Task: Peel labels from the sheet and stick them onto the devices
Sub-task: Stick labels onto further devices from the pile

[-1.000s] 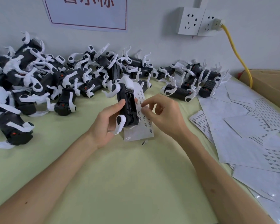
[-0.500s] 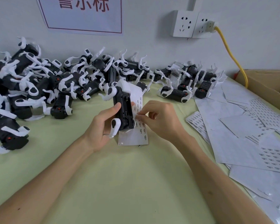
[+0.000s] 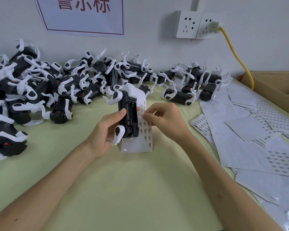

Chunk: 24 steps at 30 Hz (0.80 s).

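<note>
The person's left hand (image 3: 105, 132) grips a black device (image 3: 129, 117) with white arms, raised above the pale green bench (image 3: 123, 189). The thumb presses on the device's left edge and the other fingers curl round behind it. The open black face of the device points up toward the camera.

A narrow label sheet (image 3: 140, 142) lies behind the device, sticking out to its right and below it, with small dark labels in columns. The right hand (image 3: 165, 121) is at the sheet just beside the device. Its thumb and forefinger are pinched narrowly together on the labels, and the remaining fingers curl loosely. Whether a label has come free of the sheet is too small to tell.

A large pile of devices (image 3: 57, 87) of the same kind runs along the wall across the back and left of the bench. Loose backing sheets (image 3: 240, 130) are spread to the right, beside a cardboard box (image 3: 274, 85). On the wall hang a sign (image 3: 83, 15) and sockets (image 3: 190, 24), one with a yellow cable (image 3: 235, 54) plugged in.
</note>
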### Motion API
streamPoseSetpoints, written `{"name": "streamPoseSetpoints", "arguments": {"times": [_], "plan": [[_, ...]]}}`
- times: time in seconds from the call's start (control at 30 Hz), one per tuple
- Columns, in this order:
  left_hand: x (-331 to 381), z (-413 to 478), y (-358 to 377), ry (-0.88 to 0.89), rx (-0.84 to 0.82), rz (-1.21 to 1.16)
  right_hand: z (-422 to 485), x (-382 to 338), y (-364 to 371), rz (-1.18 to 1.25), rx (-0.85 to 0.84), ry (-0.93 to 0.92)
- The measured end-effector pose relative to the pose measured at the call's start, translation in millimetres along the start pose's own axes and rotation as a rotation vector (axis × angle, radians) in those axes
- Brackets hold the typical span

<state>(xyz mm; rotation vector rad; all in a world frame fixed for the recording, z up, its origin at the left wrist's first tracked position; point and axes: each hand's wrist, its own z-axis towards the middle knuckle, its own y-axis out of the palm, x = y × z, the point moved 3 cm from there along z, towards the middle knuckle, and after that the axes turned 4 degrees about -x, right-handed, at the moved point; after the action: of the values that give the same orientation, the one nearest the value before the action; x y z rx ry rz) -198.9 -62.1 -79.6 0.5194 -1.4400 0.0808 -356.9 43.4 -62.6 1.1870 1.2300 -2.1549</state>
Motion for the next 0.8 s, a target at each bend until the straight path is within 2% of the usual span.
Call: {"name": "streamPoseSetpoints", "arguments": {"times": [0.1, 0.23, 0.4, 0.53, 0.6, 0.7, 0.8], "plan": [[-1.6, 1.8, -2.2, -0.003, -0.023, 0.033, 1.2, 0.4, -2.7, 0.055, 0.001, 0.028], [-1.0, 2.9, -3.8, -0.006, -0.03, 0.052, 1.9, 0.3, -12.0, 0.199, 0.113, 0.011], [-0.7, 1.3, -13.1, 0.009, 0.211, 0.103, -0.8, -1.7, -15.6, 0.261, 0.111, -0.04], [9.2, -2.1, -20.0, 0.182, 0.414, 0.153, -2.2, -7.2, -10.8, 0.258, 0.076, -0.079], [14.3, -4.9, -22.4, 0.263, 0.452, 0.16, -3.1, -8.6, -8.1, 0.258, 0.05, -0.079], [16.9, -6.3, -20.9, 0.285, 0.331, 0.092, -5.5, -10.3, -5.0, 0.252, 0.032, -0.092], [15.2, -5.8, -12.1, 0.207, 0.198, 0.005, -6.3, -12.3, -1.8, 0.236, 0.017, -0.104]]}}
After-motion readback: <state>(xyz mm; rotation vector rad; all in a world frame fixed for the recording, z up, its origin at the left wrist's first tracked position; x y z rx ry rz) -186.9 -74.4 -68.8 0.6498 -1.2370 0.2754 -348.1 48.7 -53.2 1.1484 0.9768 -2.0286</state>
